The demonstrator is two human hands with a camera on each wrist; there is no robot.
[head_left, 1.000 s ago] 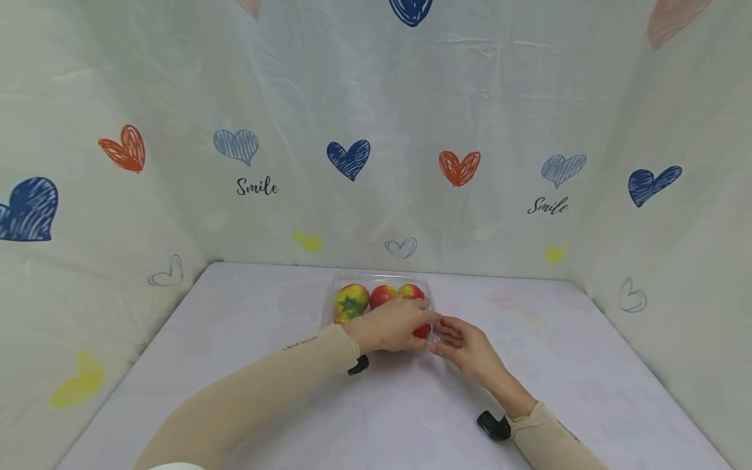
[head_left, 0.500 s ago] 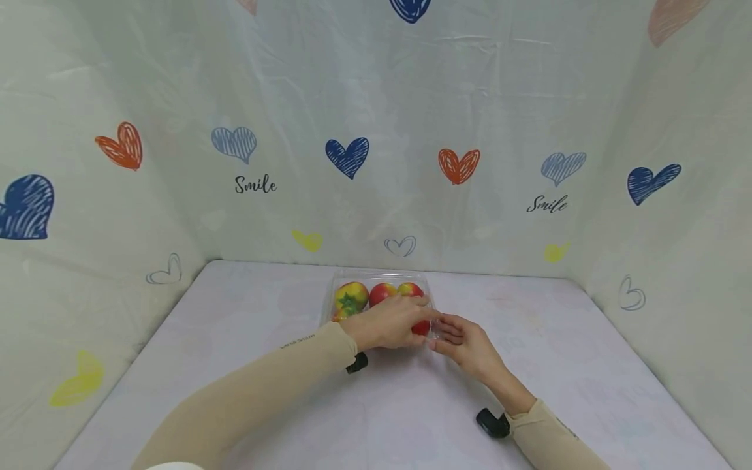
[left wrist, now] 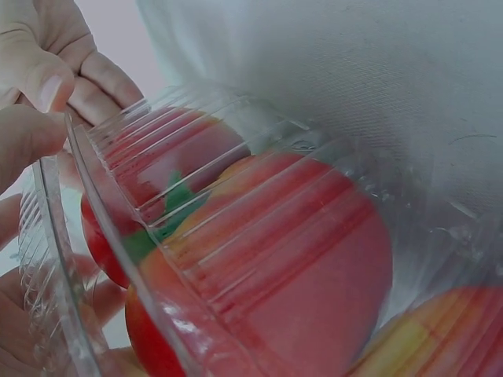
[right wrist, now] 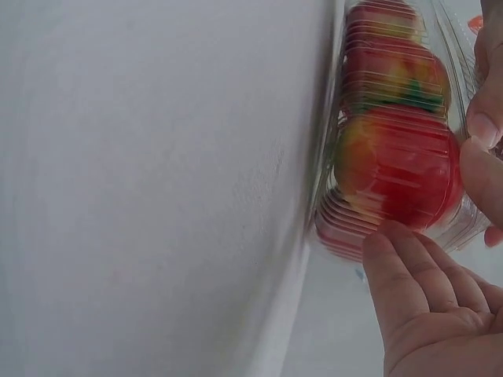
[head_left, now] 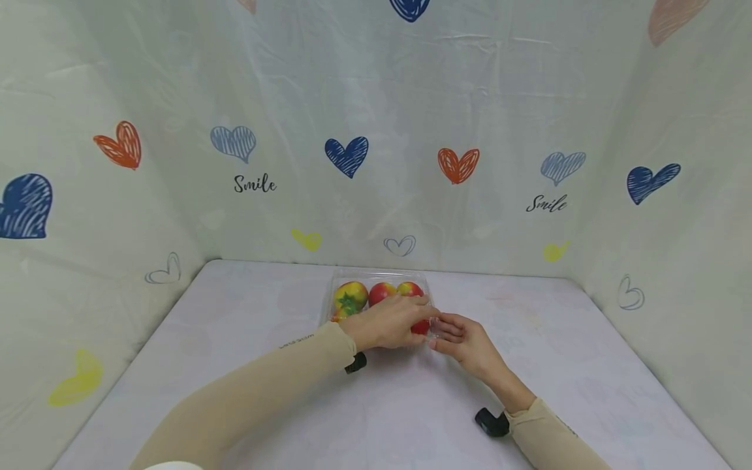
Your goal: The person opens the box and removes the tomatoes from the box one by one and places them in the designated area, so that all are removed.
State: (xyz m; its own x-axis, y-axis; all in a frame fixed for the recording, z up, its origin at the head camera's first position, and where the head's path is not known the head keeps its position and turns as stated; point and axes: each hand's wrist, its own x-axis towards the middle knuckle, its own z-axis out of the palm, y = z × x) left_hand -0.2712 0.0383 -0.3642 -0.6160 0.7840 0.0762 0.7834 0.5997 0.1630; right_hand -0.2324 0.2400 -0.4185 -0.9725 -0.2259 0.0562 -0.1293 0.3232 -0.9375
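A clear ribbed plastic clamshell box (head_left: 380, 275) stands near the table's back edge, holding several red-and-yellow fruits (right wrist: 401, 165) with green leafy tops. My left hand (head_left: 390, 323) reaches across the front right of the box, hiding part of it. In the left wrist view its thumb and fingers straddle the rim, where the lid edge (left wrist: 110, 228) and base edge (left wrist: 63, 290) show a gap. My right hand (head_left: 470, 349) is at the right end. Its fingers (right wrist: 424, 275) are fairly straight, tips right at the end wall, and its thumb is at the rim beside my left thumb.
A white-covered table (head_left: 399, 411) extends in front of the box and to both sides. Close behind rises a pale curtain (head_left: 499, 215) printed with hearts. Black wrist cameras (head_left: 492, 423) sit below the wrists.
Both hands and the box hold nearly the same place. The whole view has shifted slightly.
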